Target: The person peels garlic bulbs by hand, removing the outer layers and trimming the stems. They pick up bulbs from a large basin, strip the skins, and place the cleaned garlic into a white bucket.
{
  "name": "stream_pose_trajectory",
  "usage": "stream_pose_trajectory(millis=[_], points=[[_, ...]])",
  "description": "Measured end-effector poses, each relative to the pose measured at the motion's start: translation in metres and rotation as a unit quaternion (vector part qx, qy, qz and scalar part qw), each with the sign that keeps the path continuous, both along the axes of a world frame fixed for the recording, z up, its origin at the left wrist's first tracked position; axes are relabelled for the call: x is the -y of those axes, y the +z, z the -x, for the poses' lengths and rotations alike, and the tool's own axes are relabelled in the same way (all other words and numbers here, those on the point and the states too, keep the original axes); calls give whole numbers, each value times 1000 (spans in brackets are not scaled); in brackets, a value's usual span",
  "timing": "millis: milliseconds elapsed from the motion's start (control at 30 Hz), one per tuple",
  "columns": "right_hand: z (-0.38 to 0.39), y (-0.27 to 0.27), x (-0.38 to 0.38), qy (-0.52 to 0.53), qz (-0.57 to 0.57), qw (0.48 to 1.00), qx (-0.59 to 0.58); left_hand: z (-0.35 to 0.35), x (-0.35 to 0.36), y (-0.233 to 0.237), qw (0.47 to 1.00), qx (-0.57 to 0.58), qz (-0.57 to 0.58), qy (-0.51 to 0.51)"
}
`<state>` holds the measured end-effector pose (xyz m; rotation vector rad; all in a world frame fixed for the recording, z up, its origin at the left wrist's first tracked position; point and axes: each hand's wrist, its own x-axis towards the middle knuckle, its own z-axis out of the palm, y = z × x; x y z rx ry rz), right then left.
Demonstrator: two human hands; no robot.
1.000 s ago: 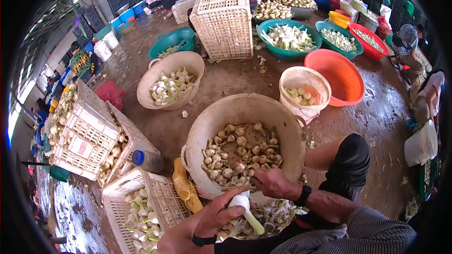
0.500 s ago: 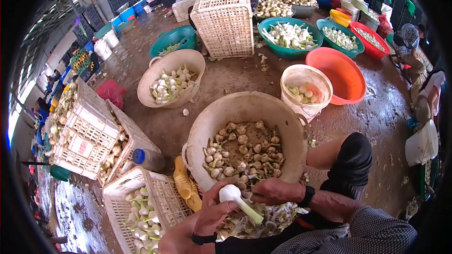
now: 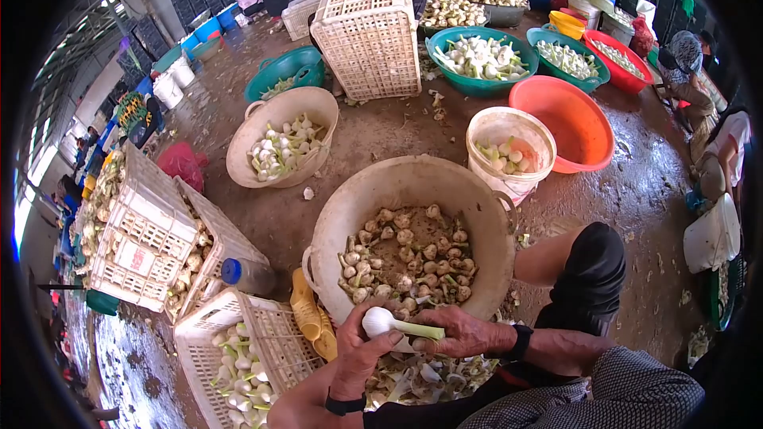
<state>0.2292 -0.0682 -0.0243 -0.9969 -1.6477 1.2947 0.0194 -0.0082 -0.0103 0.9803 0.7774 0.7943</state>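
Note:
A peeled white garlic bulb [image 3: 378,322] with a long pale-green stem lies in my left hand [image 3: 359,353], which is closed around it with the thumb on the near side. The stem points right, toward my right hand [image 3: 461,332]. That hand is curled closed against the stem's end; what its fingers grip is hidden. Both hands are at the near rim of a large beige basin [image 3: 373,191], where several unpeeled garlic bulbs [image 3: 405,258] with dirty skins lie. Below my hands is a heap of garlic peelings [image 3: 433,377].
Left of me, a white crate [image 3: 274,334] stands by peeled garlic [image 3: 238,373], beside yellow shoes [image 3: 306,310] and a blue-capped jar [image 3: 246,274]. Ahead are a smaller beige basin [image 3: 238,147], a white bucket [image 3: 477,139] and an orange tub [image 3: 592,155]. Other people sit farther off.
The garlic has turned so its stem points right instead of down-right. My right hand has moved left and down to meet the stem. The view has shifted slightly.

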Motion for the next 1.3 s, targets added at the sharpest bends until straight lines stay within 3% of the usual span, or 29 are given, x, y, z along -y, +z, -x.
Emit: stream_pose_trajectory(millis=[133, 200, 333, 400, 633, 700, 833, 933, 1033, 1100, 1200, 1233, 1300], points=[[3, 8, 3, -28, 2, 999, 18, -1, 0, 0, 999, -39, -27, 4], [3, 10, 4, -28, 110, 994, -2, -2, 0, 2, 997, -61, -40, -1], [5, 9, 5, -34, 160, 985, -53, -1, 0, 3, 997, -59, -41, -20], [7, 10, 5, -52, 119, 989, -73, -1, -1, 5, 997, -75, -21, -25], [1, 3, 0, -7, 129, 991, -17, -1, 1, -4, 1000, -25, 9, -10], [5, -6, 0, 12, 40, 999, 33, -4, 2, -7, 998, 39, 40, -6], [10, -11, 4, 46, -15, 999, 10, -2, 4, -15, 996, 59, 54, -29], [17, 0, 11, 85, -48, 989, 114, -4, 8, -7, 996, 66, 57, -32], [27, -17, 23, 96, -79, 984, 130, -3, 8, -5, 988, 83, 122, -42], [25, -20, 25, 102, -85, 980, 151, -1, 7, -9, 994, 26, 93, -54], [22, -31, 26, 117, -115, 967, 193, 3, 7, -20, 996, 38, 61, -48], [21, -44, 32, 172, -99, 947, 252, 5, 5, -19, 996, 38, 60, -49], [21, -62, 40, 224, -82, 921, 308, 10, 1, -16, 983, 131, 125, -17]])
